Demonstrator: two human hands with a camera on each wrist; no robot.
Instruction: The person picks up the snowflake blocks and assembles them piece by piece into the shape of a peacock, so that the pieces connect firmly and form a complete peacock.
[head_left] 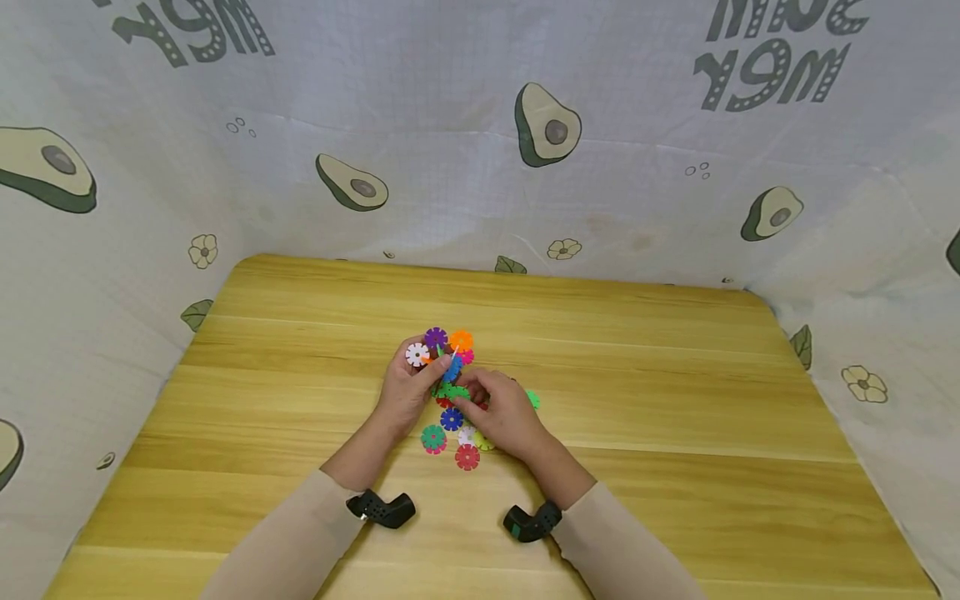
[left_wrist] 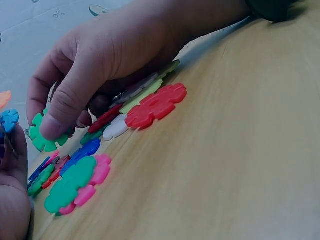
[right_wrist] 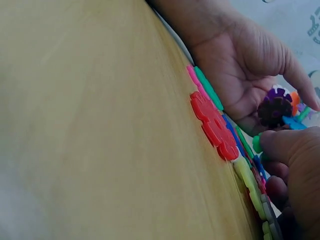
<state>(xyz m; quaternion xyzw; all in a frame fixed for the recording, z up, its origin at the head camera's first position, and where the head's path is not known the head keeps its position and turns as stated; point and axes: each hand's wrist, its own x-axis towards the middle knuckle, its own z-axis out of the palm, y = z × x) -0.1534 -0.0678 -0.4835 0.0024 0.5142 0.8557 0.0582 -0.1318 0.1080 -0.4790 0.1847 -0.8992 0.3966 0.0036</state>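
Note:
My left hand (head_left: 403,390) holds a cluster of interlocked plastic snowflake discs. White (head_left: 417,355), purple (head_left: 436,337), orange (head_left: 461,341) and blue (head_left: 452,368) discs show in it, with the thumb across its near side. Just right of it, my right hand (head_left: 510,414) pinches a green snowflake disc (left_wrist: 36,134) between thumb and fingers, close to the cluster. In the right wrist view the right fingers hide most of that green disc (right_wrist: 257,144). Below both hands lies a loose pile of discs, among them a dark blue disc (head_left: 452,419) and a red disc (head_left: 467,457).
A teal disc (head_left: 433,437) overlaps a pink one at the pile's near left. Yellow discs (left_wrist: 142,97) lie partly under the right hand, and a bright green disc (head_left: 533,399) shows beyond it. The wooden table (head_left: 675,375) meets a patterned cloth (head_left: 450,100) behind.

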